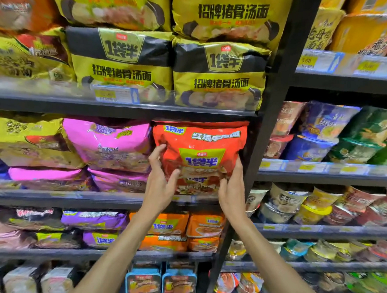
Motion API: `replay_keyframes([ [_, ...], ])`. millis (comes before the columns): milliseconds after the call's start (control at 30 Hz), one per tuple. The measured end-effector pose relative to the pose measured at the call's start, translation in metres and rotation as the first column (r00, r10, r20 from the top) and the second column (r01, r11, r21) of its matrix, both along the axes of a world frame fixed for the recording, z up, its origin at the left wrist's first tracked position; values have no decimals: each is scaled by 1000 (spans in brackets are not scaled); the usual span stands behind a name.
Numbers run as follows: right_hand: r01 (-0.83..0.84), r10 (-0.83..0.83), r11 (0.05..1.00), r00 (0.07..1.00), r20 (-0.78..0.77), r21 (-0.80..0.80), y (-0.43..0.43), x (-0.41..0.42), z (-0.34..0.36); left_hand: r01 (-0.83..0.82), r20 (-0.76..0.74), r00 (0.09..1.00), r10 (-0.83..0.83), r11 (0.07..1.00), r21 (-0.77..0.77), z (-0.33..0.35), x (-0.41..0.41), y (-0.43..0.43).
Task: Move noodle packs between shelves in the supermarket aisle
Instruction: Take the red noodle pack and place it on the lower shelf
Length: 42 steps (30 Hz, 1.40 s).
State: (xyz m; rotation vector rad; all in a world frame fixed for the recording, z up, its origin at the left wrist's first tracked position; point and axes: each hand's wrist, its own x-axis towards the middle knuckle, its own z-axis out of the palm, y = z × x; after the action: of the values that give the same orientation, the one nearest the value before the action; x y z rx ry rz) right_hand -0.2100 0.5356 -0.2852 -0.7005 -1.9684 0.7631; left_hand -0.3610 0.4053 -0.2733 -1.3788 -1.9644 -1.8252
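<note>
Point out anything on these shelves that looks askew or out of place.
Only the red noodle pack stands out: it is held between the left hand and right hand, standing upright at the shelf front, while the pink packs beside it lie stacked.

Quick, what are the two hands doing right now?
Left hand: holding the left side of the red noodle pack.
Right hand: holding the right side of the same pack.

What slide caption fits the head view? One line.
Both hands, left hand and right hand, grip a red noodle pack at the shelf.
</note>
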Motion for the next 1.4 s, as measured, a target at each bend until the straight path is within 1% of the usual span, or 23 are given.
replay_keyframes([
  [100, 15, -15, 1000, 1000, -19, 16, 2, -9, 7, -42, -16, 999, 42, 999, 19, 7, -4, 9],
  [167, -1, 3, 999, 999, -43, 49, 5, -15, 17, -60, -17, 998, 60, 998, -16, 15, -7, 16],
  [233, -6, 7, 999, 1000, -27, 48, 13, -22, 25, -88, -7, 996, 87, 995, -55, 18, -11, 25],
  [300, 37, -38, 998, 999, 15, 52, 19, -28, 27, -120, -17, 993, 119, 987, -103, 19, -14, 33],
  [367, 86, -87, 995, 996, 15, 39, 20, -35, 24, -140, 0, 990, 142, 978, -153, 19, -19, 41],
  [467, 106, -107, 994, 994, -5, -13, 21, -40, 19, -114, 55, 990, 129, 968, -223, 19, -25, 42],
  [533, 98, -98, 995, 995, 10, -11, 21, -39, 18, -88, 60, 993, 106, 964, -252, 20, -26, 37],
  [600, 94, -93, 996, 996, 15, -6, 18, -36, 20, -87, 35, 994, 99, 963, -256, 20, -24, 31],
  [733, 77, -77, 997, 997, 25, -12, 10, -29, 23, -98, -30, 995, 94, 971, -216, 18, -15, 22],
  [900, 58, -65, 997, 981, 182, 42, -2, -16, 32, -34, -44, 999, 24, 964, -263, 23, -15, 3],
  [1000, 39, -50, 998, 966, 255, 47, -8, -5, 38, -7, -34, 999, -3, 962, -273, 25, -10, -8],
  [1167, -14, 26, 999, 936, 350, -37, -17, 13, 53, 9, 0, 1000, -10, 952, -306, 19, -1, -30],
  [1233, -25, 49, 997, 926, 373, -70, -20, 18, 59, 7, 6, 1000, -5, 940, -342, 20, 2, -39],
  [1400, -24, 52, 997, 899, 434, -69, -28, 26, 71, 21, 7, 1000, -19, 915, -403, 25, 3, -55],
])
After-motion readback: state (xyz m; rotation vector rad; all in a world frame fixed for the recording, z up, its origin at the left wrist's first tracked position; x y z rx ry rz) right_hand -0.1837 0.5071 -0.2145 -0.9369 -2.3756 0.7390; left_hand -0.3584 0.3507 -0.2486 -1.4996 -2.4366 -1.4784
